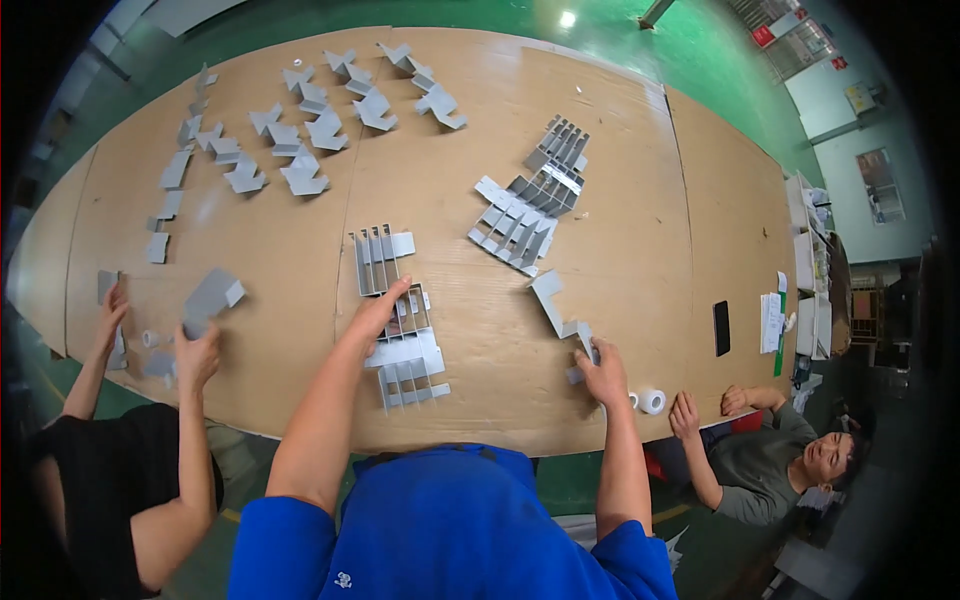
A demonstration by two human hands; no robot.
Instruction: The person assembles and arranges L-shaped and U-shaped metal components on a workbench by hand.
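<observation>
My left hand (385, 312) reaches over the table and grips a nested row of grey bent sheet-metal brackets (410, 352) at its middle. The brackets stand on edge side by side, with slots between them. My right hand (603, 375) is closed round the near end of a single zigzag bracket (549, 300), whose far end points up and to the left. Beyond that bracket, apart from both hands, lies a second nested group of brackets (515, 225).
Separate brackets (325, 128) stand in rows at the far left. A person at left handles a grey plate (212, 294). At right are a white roll (652, 402), a black phone (721, 328), papers (770, 322) and another person's hands (686, 415) at the table edge.
</observation>
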